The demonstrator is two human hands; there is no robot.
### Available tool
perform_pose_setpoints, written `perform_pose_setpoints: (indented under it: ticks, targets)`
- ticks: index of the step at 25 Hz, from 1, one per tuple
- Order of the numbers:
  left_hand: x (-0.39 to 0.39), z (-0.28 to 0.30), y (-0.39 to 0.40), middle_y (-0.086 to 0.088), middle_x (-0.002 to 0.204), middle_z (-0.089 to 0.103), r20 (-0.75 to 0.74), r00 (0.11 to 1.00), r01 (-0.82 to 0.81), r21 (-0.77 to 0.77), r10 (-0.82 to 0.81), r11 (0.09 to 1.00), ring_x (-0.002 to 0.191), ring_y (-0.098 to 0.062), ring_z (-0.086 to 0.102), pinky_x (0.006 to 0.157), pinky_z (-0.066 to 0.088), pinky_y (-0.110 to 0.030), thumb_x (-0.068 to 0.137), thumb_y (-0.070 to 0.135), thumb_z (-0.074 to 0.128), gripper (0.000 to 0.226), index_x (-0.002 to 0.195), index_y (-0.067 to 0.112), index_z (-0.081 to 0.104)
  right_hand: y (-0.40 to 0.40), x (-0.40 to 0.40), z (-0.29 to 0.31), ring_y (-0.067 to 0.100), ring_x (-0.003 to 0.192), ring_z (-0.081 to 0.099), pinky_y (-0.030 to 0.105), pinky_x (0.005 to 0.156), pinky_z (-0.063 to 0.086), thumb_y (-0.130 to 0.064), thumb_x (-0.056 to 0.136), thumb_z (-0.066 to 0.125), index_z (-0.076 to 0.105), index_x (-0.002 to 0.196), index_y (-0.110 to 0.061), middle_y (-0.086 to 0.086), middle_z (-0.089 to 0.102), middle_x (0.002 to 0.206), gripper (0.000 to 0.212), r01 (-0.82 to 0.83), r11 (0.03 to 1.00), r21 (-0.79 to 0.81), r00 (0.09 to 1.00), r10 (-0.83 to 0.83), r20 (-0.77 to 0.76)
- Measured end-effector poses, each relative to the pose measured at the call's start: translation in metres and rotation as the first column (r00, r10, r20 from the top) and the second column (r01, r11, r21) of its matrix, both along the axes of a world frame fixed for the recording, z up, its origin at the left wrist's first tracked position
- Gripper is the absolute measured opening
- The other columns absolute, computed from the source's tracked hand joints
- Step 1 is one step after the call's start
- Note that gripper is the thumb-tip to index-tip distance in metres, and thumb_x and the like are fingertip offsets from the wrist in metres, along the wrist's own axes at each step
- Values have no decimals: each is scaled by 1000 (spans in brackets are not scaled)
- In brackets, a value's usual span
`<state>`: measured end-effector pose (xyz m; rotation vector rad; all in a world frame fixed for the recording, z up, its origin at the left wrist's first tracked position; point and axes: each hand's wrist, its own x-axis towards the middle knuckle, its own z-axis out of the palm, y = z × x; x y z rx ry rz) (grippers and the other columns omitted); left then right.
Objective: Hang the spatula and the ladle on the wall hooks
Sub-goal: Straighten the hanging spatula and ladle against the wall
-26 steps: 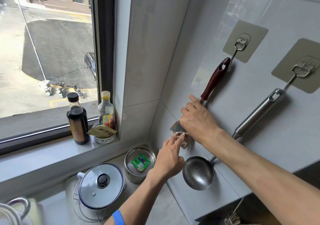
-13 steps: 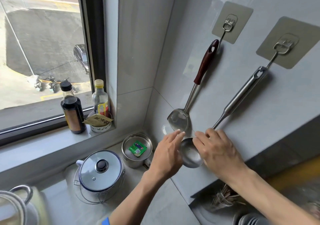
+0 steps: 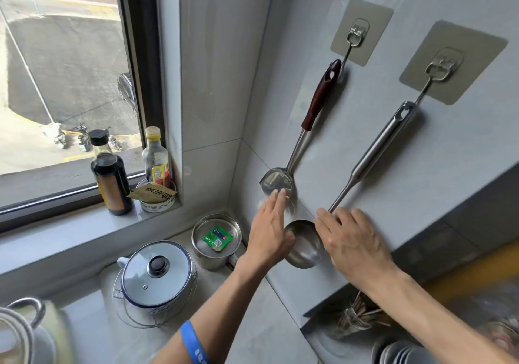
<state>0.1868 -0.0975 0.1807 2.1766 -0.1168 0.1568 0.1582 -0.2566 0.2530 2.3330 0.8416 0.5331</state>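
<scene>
Two hooks (image 3: 356, 33) on the wall: wooden-handled spatula (image 3: 303, 136), steel ladle (image 3: 362, 167) — our left hand (image 3: 269, 231) and right hand (image 3: 351, 240), fingers loosely spread, flank the ladle's bowl.

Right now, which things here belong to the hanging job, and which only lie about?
For the job: spatula, ladle, left hook, right hook.

Lying about: soy bottle, lidded pot, steel cup, green packet.
</scene>
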Motion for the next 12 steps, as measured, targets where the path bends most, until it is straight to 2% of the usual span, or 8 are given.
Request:
perform_pose_setpoints:
  ticks: [4,6,8,12]
  targets:
    - [22,4,5,-9,166,14,-24,999,36,109,-34,993,152,-29,14,122,25,-48,69,4,56,98,156,15,12,-6,-2,-4,28,76,59,39,61,44,-5,87,21,66,111,-8,9,69,117,51,-66,998,-8,997,66,33]
    - [26,6,3,-8,167,10,-34,998,56,135,-52,989,153,-29,11,121,25,-52,69,4,56,100,156,17,9,-12,-4,-9,29,79,60,40,63,43,-15,84,40,63,120,-8,10,66,124,43,-82,995,-50,996,84,26]
    - [29,7,2,-7,167,10,-38,998,62,134,-57,989,153,-27,10,121,25,-52,69,3,56,100,156,17,8,-17,-7,-15,30,80,58,42,68,36,-22,80,56,59,126,-5,12,63,130,49,-66,993,-100,998,66,-4]
    - [32,4,2,-7,167,7,-42,997,64,126,-59,990,154,-26,7,123,22,-51,70,2,54,99,156,16,8,-21,-12,-21,32,78,55,43,69,26,-20,78,53,56,129,-1,15,60,134,54,-37,988,-153,999,35,-17]
